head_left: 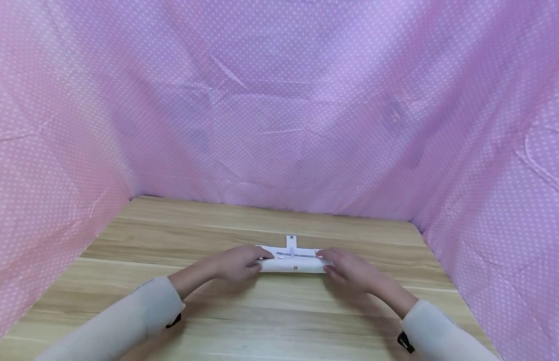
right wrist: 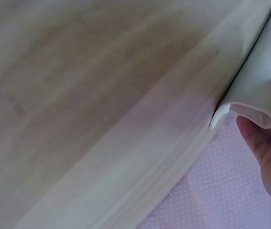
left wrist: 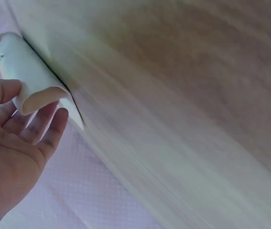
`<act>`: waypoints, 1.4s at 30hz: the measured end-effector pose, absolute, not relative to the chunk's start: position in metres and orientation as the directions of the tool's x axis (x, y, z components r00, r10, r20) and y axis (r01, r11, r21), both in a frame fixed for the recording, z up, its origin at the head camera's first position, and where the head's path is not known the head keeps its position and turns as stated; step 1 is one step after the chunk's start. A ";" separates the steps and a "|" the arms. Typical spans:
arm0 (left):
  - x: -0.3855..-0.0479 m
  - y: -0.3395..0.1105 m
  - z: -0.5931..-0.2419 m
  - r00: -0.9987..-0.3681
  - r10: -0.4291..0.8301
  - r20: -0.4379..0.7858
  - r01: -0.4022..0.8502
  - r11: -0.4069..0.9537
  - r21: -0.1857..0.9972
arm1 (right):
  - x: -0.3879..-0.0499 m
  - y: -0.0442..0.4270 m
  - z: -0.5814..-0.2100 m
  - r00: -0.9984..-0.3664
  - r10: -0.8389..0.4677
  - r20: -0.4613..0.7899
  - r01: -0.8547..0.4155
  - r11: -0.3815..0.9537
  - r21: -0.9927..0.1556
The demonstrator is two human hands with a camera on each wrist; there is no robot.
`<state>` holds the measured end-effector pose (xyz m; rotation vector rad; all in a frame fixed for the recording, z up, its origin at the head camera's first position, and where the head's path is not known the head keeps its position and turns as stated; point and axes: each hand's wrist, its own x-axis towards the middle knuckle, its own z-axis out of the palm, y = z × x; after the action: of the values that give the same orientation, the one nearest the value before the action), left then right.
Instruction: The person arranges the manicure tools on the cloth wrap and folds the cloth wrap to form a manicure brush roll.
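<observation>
A white roll-up case [head_left: 279, 265] lies on the table with its near part curled over. A snap strap [head_left: 291, 241] sticks out from its far edge, and a metal snap [head_left: 295, 268] sits on the curled part. Thin metal tools [head_left: 302, 255] lie across its inside; their exact kind is unclear. At the left end, my left hand [head_left: 238, 261] grips the curled part, thumb on the near side. My right hand [head_left: 352, 269] pinches the right end likewise. Both wrist views show the case's curled, hollow end [left wrist: 44, 98] between thumb and fingers.
The case rests on a wood-grain table [head_left: 261, 321]. Pink polka-dot cloth [head_left: 279, 125] hangs behind the table and along both sides. Each forearm wears a light sleeve [head_left: 144, 306] with a black piece near the cuff.
</observation>
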<state>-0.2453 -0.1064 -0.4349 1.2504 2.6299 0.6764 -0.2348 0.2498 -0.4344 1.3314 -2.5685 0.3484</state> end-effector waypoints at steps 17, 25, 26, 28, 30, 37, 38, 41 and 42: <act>-0.293 -0.108 -0.450 -0.821 0.568 0.053 0.468 0.616 0.634 | -0.276 0.238 -0.442 -0.696 -0.677 0.240 -0.718 0.662 -0.215; -0.309 -0.105 -0.454 -0.845 0.535 0.002 0.423 0.666 0.615 | -0.297 0.234 -0.443 -0.834 -0.550 0.046 -0.517 0.748 -0.417; -0.309 -0.105 -0.453 -0.845 0.535 -0.005 0.419 0.668 0.615 | -0.298 0.234 -0.442 -0.847 -0.531 0.024 -0.487 0.755 -0.439; -0.310 -0.103 -0.452 -0.844 0.537 -0.007 0.423 0.673 0.607 | -0.300 0.235 -0.442 -0.861 -0.508 -0.003 -0.446 0.759 -0.475; -0.311 -0.102 -0.450 -0.848 0.529 -0.018 0.413 0.682 0.604 | -0.302 0.235 -0.441 -0.862 -0.506 -0.011 -0.438 0.756 -0.487; -0.312 -0.097 -0.446 -0.845 0.534 -0.039 0.409 0.692 0.595 | -0.302 0.238 -0.441 -0.857 -0.515 -0.016 -0.438 0.744 -0.505; -0.313 -0.095 -0.447 -0.834 0.551 -0.028 0.428 0.678 0.598 | -0.303 0.238 -0.440 -0.857 -0.516 -0.017 -0.437 0.743 -0.507; -0.316 -0.088 -0.450 -0.794 0.608 0.001 0.479 0.625 0.616 | -0.303 0.238 -0.439 -0.849 -0.529 -0.013 -0.451 0.736 -0.505; -0.318 -0.086 -0.451 -0.781 0.625 0.004 0.489 0.607 0.626 | -0.304 0.237 -0.438 -0.846 -0.533 -0.012 -0.455 0.734 -0.505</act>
<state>-0.3176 -0.0860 -0.4508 0.9204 2.6186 0.9231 -0.3036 0.2373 -0.4378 0.8810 -3.0688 0.8256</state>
